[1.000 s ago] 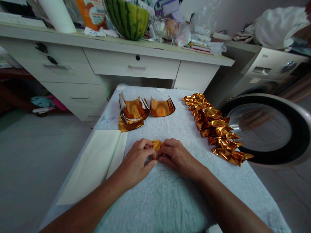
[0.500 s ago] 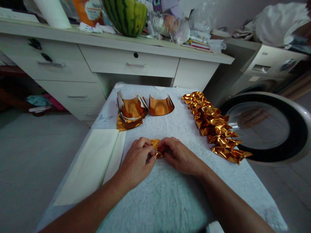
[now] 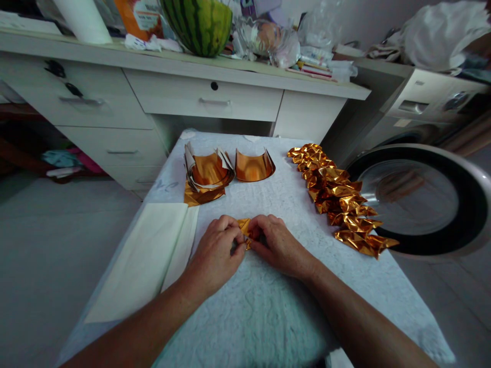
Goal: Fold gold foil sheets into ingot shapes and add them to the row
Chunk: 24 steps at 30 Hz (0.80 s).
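Observation:
A small piece of gold foil (image 3: 244, 225) is pinched between my two hands over the cloth-covered table. My left hand (image 3: 219, 250) grips its left side, thumb and fingers together. On its right side, my right hand (image 3: 278, 245) is closed on it, and the fingers of both hands hide most of the piece. Curved gold foil sheets stand in a stack (image 3: 209, 171) at the back left, with a smaller curved stack (image 3: 253, 167) beside it. Folded, crinkled gold foil pieces (image 3: 337, 191) lie in an overlapping row on the right.
Pale paper sheets (image 3: 141, 260) lie along the left of the table (image 3: 245, 317). Behind stands a white counter (image 3: 245, 74) with a cut watermelon (image 3: 197, 25) and plastic bags. An open washing machine door (image 3: 422, 199) is close to the table's right edge.
My right hand has shifted slightly left, nearer my left hand, and less of the gold foil shows between them. My left hand has hardly moved.

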Motion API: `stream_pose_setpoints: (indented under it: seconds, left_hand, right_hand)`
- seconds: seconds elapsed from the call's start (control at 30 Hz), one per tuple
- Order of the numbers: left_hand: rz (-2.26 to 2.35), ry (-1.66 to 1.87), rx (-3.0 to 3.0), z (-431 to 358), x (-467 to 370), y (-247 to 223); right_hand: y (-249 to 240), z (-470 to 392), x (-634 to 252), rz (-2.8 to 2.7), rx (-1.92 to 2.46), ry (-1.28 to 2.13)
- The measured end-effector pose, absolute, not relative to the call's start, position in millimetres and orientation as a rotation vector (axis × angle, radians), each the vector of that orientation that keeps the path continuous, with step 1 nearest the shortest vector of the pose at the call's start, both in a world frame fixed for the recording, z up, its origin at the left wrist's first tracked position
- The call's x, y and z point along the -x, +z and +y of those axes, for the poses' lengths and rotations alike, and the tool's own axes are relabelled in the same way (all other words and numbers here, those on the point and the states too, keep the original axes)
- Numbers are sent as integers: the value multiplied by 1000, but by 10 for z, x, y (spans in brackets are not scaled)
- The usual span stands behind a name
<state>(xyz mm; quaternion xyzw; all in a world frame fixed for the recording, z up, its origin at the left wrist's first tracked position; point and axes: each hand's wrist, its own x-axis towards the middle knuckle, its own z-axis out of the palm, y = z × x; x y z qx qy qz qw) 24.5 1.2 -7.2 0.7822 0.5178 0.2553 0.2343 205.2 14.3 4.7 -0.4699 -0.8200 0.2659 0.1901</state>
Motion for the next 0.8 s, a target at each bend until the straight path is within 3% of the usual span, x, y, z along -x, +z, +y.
stream_pose_setpoints:
  seconds: [0.8]
  left_hand:
    - [1398, 719, -2170, 10, -249, -83]
  right_hand:
    - [60, 125, -2029, -2309, 1328, 735]
